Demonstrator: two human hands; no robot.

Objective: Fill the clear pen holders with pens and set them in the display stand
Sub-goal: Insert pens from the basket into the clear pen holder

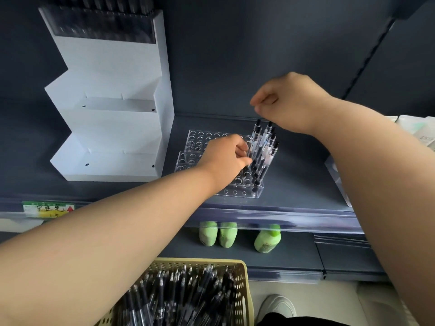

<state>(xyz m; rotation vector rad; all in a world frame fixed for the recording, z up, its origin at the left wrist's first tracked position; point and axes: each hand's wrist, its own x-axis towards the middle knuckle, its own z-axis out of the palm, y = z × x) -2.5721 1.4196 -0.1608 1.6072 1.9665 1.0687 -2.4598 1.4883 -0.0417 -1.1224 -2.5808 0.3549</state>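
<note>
While the left hand pinched slim clear-barrelled pens standing in the perforated acrylic pen holder on the shelf, the right hand hovered above, fingertips pressed together; the stepped white display stand stood beside it.

Clear holder bears a few upright pens, perhaps five.

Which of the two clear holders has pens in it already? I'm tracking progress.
The nearer clear holder, at the shelf's front edge: pens stand at its right end, by the left hand. The rear holder shows only empty holes.
</note>
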